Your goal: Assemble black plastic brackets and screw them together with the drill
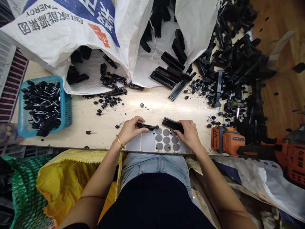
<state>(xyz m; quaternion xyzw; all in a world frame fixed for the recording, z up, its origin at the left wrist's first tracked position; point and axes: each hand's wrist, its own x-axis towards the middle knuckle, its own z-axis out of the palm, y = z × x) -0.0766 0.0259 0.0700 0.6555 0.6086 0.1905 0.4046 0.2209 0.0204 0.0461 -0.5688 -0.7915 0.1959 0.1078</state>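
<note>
My left hand (130, 129) is closed on a slim black plastic piece (148, 127) whose end points right, just above the table's near edge. My right hand (188, 133) grips a wider ribbed black plastic part (172, 124). The two parts sit end to end, a small gap apart, over a white sheet of grey round pads (166, 140). A gold bangle circles my left wrist.
A blue basket (65, 109) of black knobbed screws stands at the left. White sacks (133, 41) spill black parts at the back. A heap of black parts (238, 63) fills the right. An orange cordless drill (228, 141) lies at the near right. Loose screws (107, 103) are scattered mid-table.
</note>
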